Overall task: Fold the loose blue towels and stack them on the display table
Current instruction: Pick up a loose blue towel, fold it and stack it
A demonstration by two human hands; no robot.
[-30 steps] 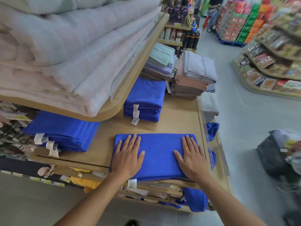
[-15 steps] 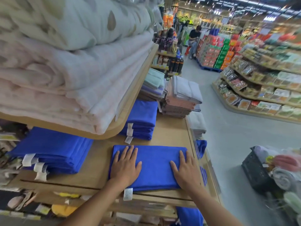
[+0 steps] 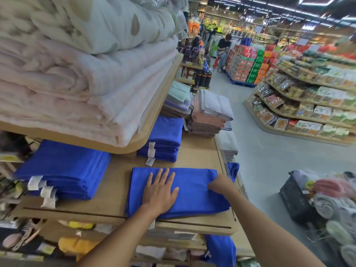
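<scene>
To the left of the blue towel point(image 3: 194, 197), which is spread at the front of the tabletop point(image 3: 196, 151), a stack of folded blue towels point(image 3: 63, 170) is kept, and a second stack point(image 3: 163, 139) is set behind the towel. On its left half the left hand point(image 3: 160, 191) is laid flat, fingers spread, probably to pin the cloth. At its right edge the right hand point(image 3: 219, 185) is curled on the fabric, seemingly so that end can be folded over. Just beyond that edge, loose blue cloth point(image 3: 233, 169) is seen.
</scene>
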